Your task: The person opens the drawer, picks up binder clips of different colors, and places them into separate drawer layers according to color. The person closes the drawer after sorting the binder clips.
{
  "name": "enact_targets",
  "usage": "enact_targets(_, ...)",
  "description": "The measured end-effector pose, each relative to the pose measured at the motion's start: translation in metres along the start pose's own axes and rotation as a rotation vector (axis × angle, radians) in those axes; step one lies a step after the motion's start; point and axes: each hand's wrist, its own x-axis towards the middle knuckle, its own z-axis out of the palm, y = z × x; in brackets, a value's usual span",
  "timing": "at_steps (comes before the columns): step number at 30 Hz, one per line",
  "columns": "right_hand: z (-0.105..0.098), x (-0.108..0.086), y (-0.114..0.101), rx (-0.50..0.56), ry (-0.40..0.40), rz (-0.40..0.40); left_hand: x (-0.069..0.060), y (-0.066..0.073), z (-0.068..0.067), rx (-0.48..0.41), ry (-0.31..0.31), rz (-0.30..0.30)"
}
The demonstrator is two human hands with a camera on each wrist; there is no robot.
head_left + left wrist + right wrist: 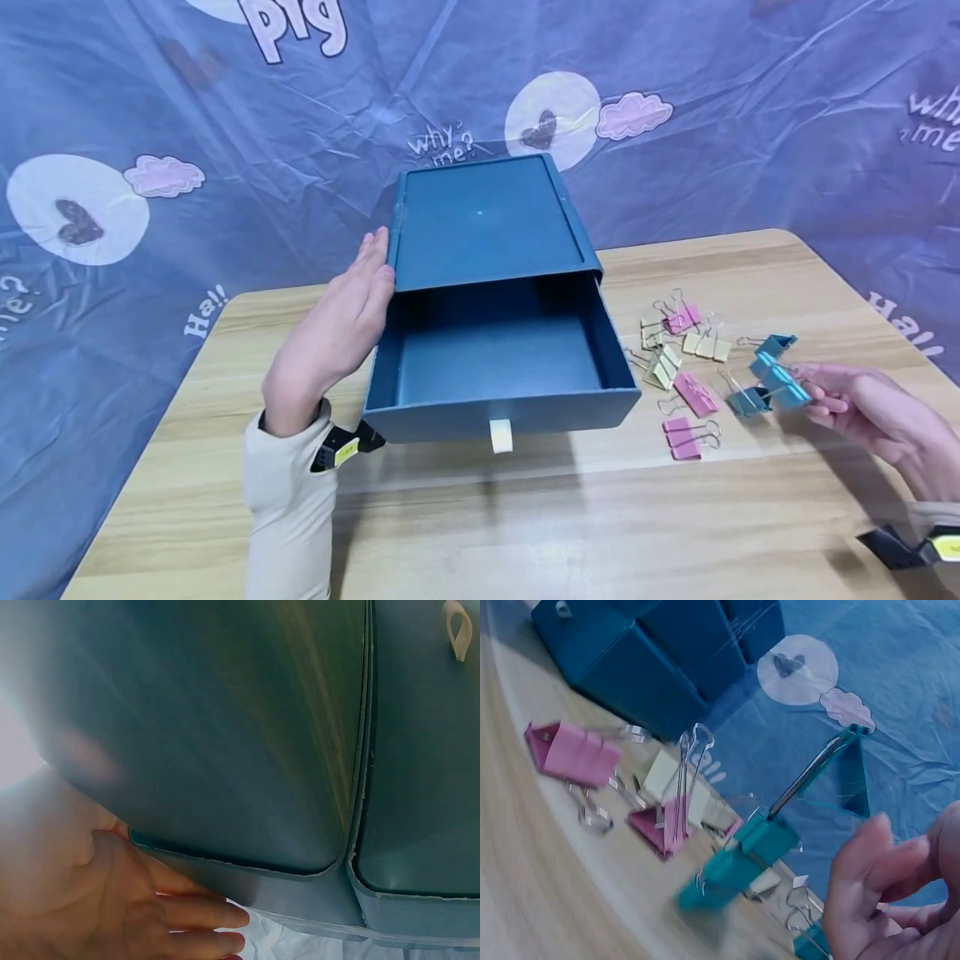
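Note:
A dark blue box [487, 221] stands on the table with its drawer [498, 417] pulled partway out; a pale tab [501, 436] sits on the drawer front. My left hand [341, 312] rests against the box's left side, fingers extended, as the left wrist view also shows alongside the box wall [285, 889]. At the right, my right hand [862, 404] pinches one end of a teal binder clip [780, 382] between thumb and fingers. Two darker teal clips [750, 402] lie close by. In the right wrist view the right hand [900, 885] has bent fingers, partly out of frame.
Pink binder clips [696, 395] and pale yellow binder clips [663, 367] lie scattered between the box and my right hand, wire handles pointing various ways. A printed blue curtain [300, 167] hangs behind the wooden table [465, 525].

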Motion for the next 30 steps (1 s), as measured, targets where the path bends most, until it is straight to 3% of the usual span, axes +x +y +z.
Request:
enact_targets(2, 0.003, 0.007, -0.002, 0.043, -0.075, 0.022, -0.001, 0.0, -0.001, -0.003, 0.001, -0.005)
enact_targets(4, 0.007, 0.012, -0.002, 0.048, -0.101, 0.023, -0.001, 0.0, -0.001, -0.005, 0.002, -0.006)
enact_targets(11, 0.029, 0.016, 0.006, -0.206, 0.186, -0.094, 0.0, 0.002, -0.001, -0.008, 0.008, -0.004)
enact_targets(18, 0.04, 0.02, 0.021, -0.074, 0.187, -0.219, 0.001, 0.001, 0.0, -0.015, 0.007, 0.002)
enact_targets(21, 0.046, 0.021, 0.029, -0.077, 0.165, -0.289, 0.001, 0.0, 0.0, -0.021, 0.005, 0.003)
enact_targets(25, 0.056, 0.02, 0.033, -0.275, 0.233, -0.31, 0.001, 0.0, -0.001, -0.03, 0.006, 0.001)
enact_targets(27, 0.062, 0.02, 0.034, -0.48, 0.333, -0.288, 0.0, 0.0, -0.001, -0.031, 0.008, 0.0)
enact_targets(30, 0.071, 0.02, 0.035, -0.88, 0.499, -0.291, 0.0, 0.0, -0.001, -0.03, 0.01, 0.002)
